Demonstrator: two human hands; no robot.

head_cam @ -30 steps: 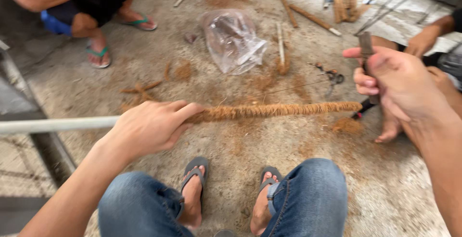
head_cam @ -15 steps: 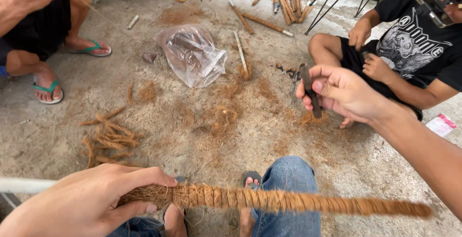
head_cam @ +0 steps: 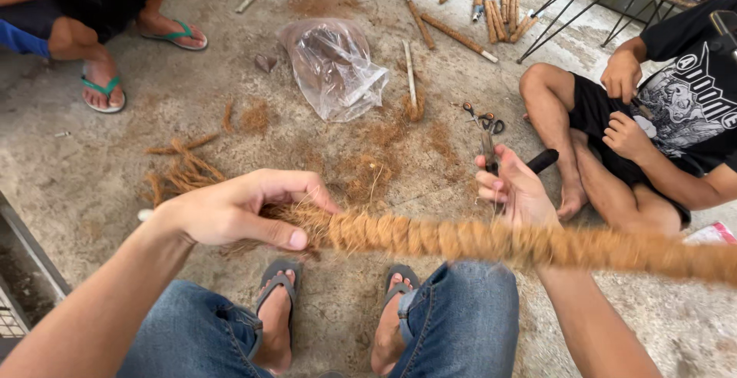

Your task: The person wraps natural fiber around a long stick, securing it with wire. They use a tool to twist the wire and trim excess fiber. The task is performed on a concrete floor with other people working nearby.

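The left hand (head_cam: 230,213) grasps the fibre-wrapped pole (head_cam: 491,241); the right hand (head_cam: 516,188) clasps a dark tool (head_cam: 541,161). A clear plastic bag (head_cam: 334,67) lies on the floor (head_cam: 115,163).

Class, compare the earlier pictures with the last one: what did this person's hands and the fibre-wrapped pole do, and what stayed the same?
The right hand, with its dark tool, dropped from raised at the right to just behind the pole. The pole's wrapped end swung rightward, out of the picture. The left hand kept its grip at the loose-fibre end. The plastic bag and scissors lie where they were on the floor.
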